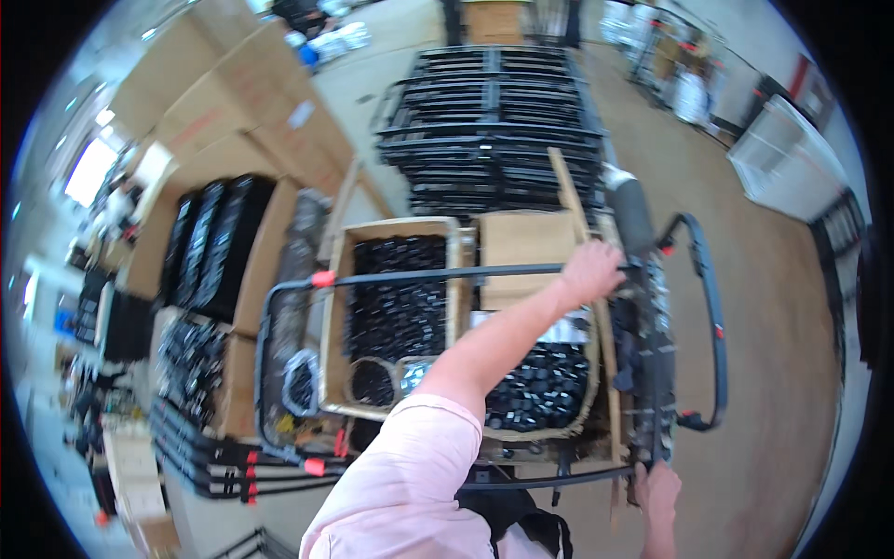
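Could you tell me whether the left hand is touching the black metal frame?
Touching: in the head view the left hand closes over the frame's top bar, with no gap visible.

Warehouse workshop: stacked black metal frames point(494, 121), cardboard boxes point(233, 102), concrete floor point(773, 373).

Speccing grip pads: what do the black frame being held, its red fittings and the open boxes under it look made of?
Black frame: looks like metal tube with a matte black coat; thin, rigid, faint sheen. Left hand grips its far bar, right hand its near corner. Red fittings: probably moulded plastic clips; solid bright colour, too small to confirm. Open boxes: brown corrugated cardboard, raw matte walls, holding small black parts.
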`<move>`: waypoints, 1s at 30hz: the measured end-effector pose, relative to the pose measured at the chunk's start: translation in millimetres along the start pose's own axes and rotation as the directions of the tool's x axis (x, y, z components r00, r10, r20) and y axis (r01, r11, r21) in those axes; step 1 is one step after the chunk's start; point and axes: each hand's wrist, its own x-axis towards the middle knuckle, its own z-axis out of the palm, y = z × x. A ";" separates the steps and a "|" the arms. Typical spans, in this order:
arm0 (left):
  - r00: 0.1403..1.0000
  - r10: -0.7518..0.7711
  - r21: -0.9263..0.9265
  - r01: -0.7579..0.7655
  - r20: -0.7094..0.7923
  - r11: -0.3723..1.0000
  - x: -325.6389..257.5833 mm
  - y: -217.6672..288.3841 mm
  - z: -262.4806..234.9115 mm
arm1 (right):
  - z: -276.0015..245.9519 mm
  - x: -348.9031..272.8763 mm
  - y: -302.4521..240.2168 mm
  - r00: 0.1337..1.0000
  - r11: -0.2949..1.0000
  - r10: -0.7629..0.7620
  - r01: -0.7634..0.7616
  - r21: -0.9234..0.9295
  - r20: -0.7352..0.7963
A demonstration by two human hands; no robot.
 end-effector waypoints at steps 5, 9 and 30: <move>0.989 -0.147 -0.180 0.150 0.028 0.972 -146.9 -14.8 -80.6 | 15.5 5.9 38.9 0.990 0.982 -0.139 0.138 -0.131 0.003; 0.899 -0.436 -0.089 0.431 -0.037 0.898 -307.5 -21.0 -186.2 | 34.3 39.5 22.5 0.919 0.916 -0.382 0.390 -0.091 0.099; 0.085 -0.636 0.069 0.996 -0.767 0.049 -709.9 -193.2 -578.2 | 92.2 -69.6 -0.1 0.509 0.802 -0.593 0.446 -0.399 -0.624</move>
